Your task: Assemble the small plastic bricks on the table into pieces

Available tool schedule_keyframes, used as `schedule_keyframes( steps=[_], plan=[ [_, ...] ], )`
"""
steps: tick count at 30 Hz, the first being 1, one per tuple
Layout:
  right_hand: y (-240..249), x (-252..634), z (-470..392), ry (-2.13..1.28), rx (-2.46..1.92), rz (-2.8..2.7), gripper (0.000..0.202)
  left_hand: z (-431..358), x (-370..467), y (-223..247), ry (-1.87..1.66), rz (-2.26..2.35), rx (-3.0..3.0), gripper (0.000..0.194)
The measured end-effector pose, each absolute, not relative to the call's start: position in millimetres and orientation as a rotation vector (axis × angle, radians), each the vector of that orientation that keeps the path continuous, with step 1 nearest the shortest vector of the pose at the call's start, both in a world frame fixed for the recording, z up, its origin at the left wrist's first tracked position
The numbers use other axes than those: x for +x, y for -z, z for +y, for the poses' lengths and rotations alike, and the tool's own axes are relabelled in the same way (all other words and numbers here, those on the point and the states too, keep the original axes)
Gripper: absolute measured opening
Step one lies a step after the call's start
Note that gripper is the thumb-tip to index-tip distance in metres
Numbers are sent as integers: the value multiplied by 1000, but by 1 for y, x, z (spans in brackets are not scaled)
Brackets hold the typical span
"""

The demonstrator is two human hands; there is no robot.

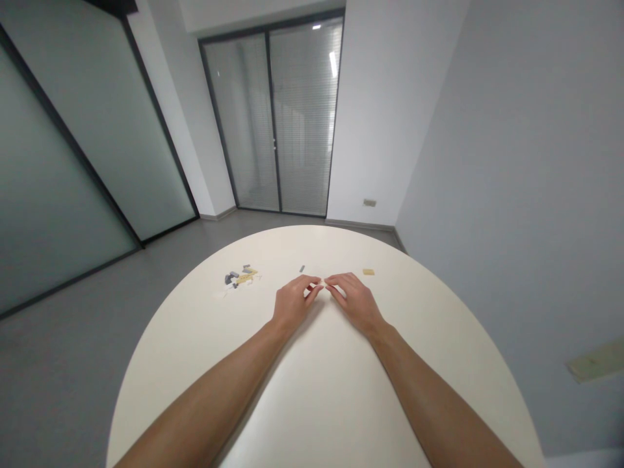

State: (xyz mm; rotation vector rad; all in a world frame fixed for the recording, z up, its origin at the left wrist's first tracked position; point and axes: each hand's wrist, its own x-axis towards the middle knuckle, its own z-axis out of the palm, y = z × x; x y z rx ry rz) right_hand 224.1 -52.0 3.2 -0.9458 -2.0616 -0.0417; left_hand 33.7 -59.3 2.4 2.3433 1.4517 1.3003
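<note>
Just on the near side of the small, flat, grey rectangular piece (301, 268) on the round white table (322, 396), the left hand (291, 299) and right hand (359, 300) are held almost tip to tip, both curled into pinches; what is gripped, if anything, cannot be told. Anything tiny could be dropped through a slackened pinch, and the grey piece could be nudged by the left hand.

Left hand (291, 299) near right hand (359, 300) over 1 white table (312, 409)
</note>
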Motion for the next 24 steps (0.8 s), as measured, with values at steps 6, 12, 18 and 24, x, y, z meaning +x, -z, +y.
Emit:
schedule_keyframes(
  steps=[6,12,18,24],
  plan=[
    [-2,224,-51,49,-933,-2070,16,-60,33,-3,-1278,1448,2352,20],
    [-6,223,-53,49,-957,-2075,19,-59,34,-3,-1284,1448,2365,23],
    [-7,223,-54,38,-965,-2081,20,-59,34,-3,-1274,1452,2374,24],
    [-7,222,-55,43,-970,-2083,20,-59,33,-2,-1270,1453,2384,25]
  ],
)
